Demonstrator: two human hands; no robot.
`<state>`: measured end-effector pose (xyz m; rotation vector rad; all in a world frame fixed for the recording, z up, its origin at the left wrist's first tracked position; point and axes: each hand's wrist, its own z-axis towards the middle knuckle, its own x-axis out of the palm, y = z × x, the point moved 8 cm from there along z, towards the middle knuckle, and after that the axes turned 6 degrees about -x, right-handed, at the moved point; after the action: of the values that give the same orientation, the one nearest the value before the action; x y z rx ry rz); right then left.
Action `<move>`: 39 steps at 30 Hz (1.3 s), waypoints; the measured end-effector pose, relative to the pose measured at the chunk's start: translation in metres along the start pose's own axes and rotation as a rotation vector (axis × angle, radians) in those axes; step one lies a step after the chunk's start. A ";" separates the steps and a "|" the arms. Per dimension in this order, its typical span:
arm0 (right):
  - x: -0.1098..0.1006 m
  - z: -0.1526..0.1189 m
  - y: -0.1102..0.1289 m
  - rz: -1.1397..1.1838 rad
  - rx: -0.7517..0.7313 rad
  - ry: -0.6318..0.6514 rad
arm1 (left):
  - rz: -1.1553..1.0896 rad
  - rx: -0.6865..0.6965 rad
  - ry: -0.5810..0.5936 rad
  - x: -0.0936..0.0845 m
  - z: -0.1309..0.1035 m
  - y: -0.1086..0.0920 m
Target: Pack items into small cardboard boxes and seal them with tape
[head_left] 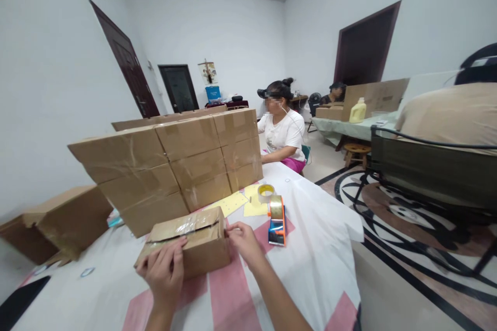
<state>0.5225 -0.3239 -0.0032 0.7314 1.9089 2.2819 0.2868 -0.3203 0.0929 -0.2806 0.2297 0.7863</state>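
A small taped cardboard box (205, 258) lies in front of me on the cloth-covered table. A dark slit runs along its top, with shiny clear tape beside it. My left hand (165, 266) grips the box's near left edge, fingers bent over the top. At the right end, my right hand (246, 245) has its thumb and fingers pinched together against the box; what is between them is hidden. Right of that hand stands a blue and orange tape dispenser (277, 230) loaded with tape. A loose tape roll (266, 193) lies just behind the dispenser.
A wall of stacked cardboard boxes (202, 165) stands behind the small box. Yellow paper sheets (256, 207) lie at its foot. Open cartons (73, 222) are at the left, near a black flat object (21, 295). Another person (285, 132) sits across the table.
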 end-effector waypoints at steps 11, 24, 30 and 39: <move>0.008 -0.004 0.005 -0.021 0.002 0.026 | 0.022 0.056 0.094 0.003 0.003 0.015; 0.024 -0.014 0.007 -0.115 -0.017 0.014 | 0.053 0.057 0.075 0.010 -0.031 -0.048; 0.034 -0.024 0.012 -0.065 -0.015 0.022 | 0.180 -0.069 0.014 0.025 -0.044 -0.063; 0.040 -0.030 0.017 -0.171 -0.042 0.036 | 0.154 -0.124 0.014 0.026 -0.042 -0.057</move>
<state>0.4793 -0.3411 0.0214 0.5038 1.8534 2.2376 0.3410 -0.3553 0.0546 -0.3889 0.2178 0.9533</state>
